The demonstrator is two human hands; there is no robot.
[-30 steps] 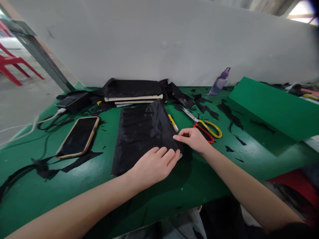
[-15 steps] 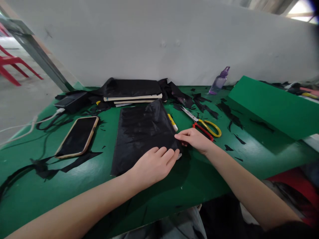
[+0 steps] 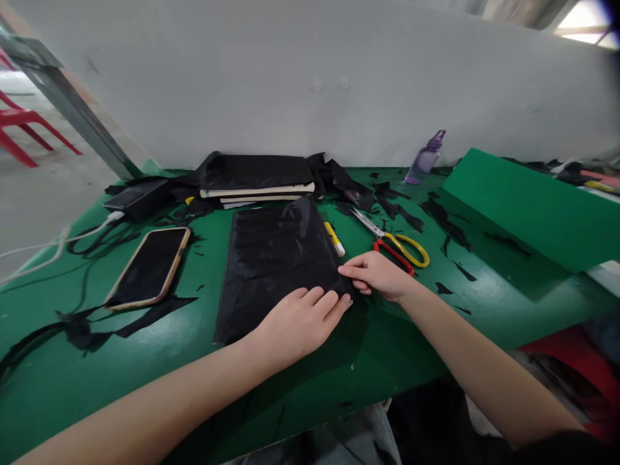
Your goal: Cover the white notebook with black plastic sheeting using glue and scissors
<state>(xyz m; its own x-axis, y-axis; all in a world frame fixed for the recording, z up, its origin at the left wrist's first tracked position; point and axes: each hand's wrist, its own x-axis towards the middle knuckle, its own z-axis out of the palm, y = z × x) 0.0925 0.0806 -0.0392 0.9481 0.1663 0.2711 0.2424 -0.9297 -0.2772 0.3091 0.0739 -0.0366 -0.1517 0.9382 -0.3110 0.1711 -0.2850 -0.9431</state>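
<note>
A flat rectangular thing wrapped in black sheet, like a covered book (image 3: 276, 258), lies on the green table in front of me. My left hand (image 3: 303, 323) rests over its near right corner, with the fingers bent and pressed on the cover; what is beneath the palm is hidden. At the right edge, my right hand (image 3: 372, 274) pinches the black cover between thumb and forefinger. Just beyond that hand are scissors (image 3: 387, 239) with one red and one yellow handle, blades parted. A yellow glue tube with a white end (image 3: 334, 239) lies along the book's right side.
Behind stand stacked black-covered books (image 3: 256, 174). A phone (image 3: 150, 265) and a black box with a white cable (image 3: 138, 197) are at left. Black scraps (image 3: 448, 223) litter the green table (image 3: 387, 349). A purple bottle (image 3: 425, 160) and a green board (image 3: 533, 206) stand right.
Both hands stay nearly in place. My right hand's lower fingers have shifted slightly at the book's right edge, and my left fingertip shows at the corner.
</note>
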